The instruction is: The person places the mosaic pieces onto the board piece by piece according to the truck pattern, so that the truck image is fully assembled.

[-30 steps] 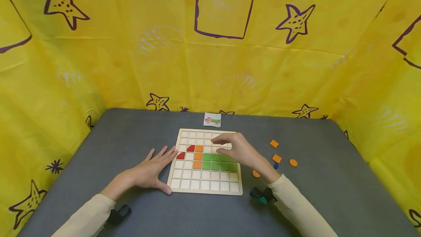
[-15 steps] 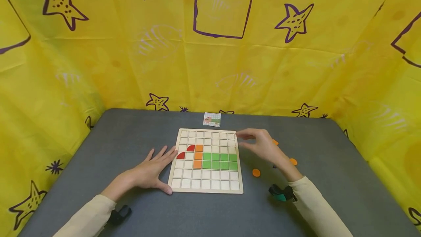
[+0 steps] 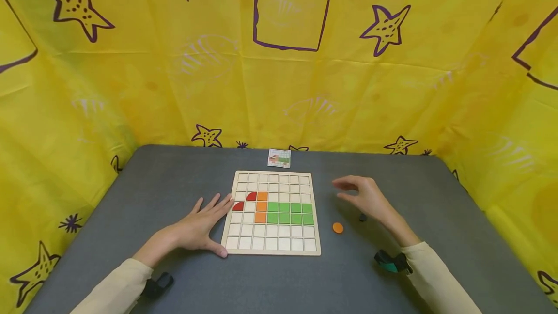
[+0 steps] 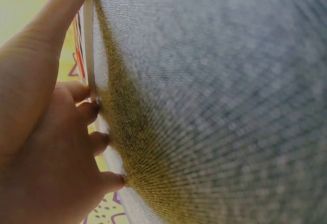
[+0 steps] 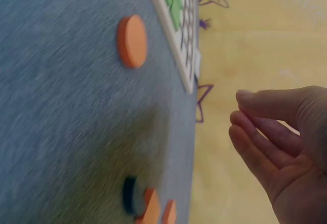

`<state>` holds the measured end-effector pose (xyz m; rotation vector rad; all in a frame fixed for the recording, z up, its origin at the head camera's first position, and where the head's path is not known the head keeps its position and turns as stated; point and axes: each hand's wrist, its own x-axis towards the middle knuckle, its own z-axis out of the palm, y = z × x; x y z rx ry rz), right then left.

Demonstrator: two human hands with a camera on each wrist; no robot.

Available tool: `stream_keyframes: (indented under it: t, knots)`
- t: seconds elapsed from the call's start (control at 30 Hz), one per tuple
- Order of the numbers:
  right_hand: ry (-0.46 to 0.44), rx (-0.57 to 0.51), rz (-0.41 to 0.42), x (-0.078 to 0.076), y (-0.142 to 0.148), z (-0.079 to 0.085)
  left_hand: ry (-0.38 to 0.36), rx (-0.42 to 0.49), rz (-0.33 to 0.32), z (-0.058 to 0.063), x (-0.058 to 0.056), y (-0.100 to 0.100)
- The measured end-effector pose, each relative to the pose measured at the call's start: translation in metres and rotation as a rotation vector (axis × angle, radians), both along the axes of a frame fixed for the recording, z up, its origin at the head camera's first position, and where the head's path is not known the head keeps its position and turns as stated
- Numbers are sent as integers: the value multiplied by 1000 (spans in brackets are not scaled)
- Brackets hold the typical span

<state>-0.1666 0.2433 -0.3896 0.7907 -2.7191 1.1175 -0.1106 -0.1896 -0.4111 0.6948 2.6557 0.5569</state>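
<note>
A wooden grid board [image 3: 272,243] lies flat on the table in the head view. In its cells are several green squares [image 3: 284,212], a column of orange squares [image 3: 261,206] and two red quarter-round pieces [image 3: 251,196]. My left hand [image 3: 193,229] is spread along the board's left side, fingertips and thumb touching its edge. To the right of the board my right hand [image 3: 368,200] hovers above the table, fingers loosely bent and nothing visible between them. Below it lie an orange disc [image 5: 134,41], a dark blue round piece [image 5: 130,194] and orange flat pieces [image 5: 149,208], partly cut off in the right wrist view.
A small printed picture card [image 3: 279,158] lies behind the board, near the far edge of the grey table [image 3: 270,285]. Yellow cloth [image 3: 209,86] with sea drawings hangs around the back and sides. Each wrist wears a dark strap.
My right hand has moved rightward from over the board to above the loose pieces, hiding some in the head view. The left hand stays at the board's edge.
</note>
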Motion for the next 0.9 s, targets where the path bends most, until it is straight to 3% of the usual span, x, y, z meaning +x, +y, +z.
stream_keyframes:
  t: [0.4, 0.9]
  knots:
    - [-38, 12, -61, 8, 36, -17, 2, -16, 5, -3, -1, -1]
    - [22, 113, -86, 20, 69, -33, -1, -17, 7, -4, -1, -1]
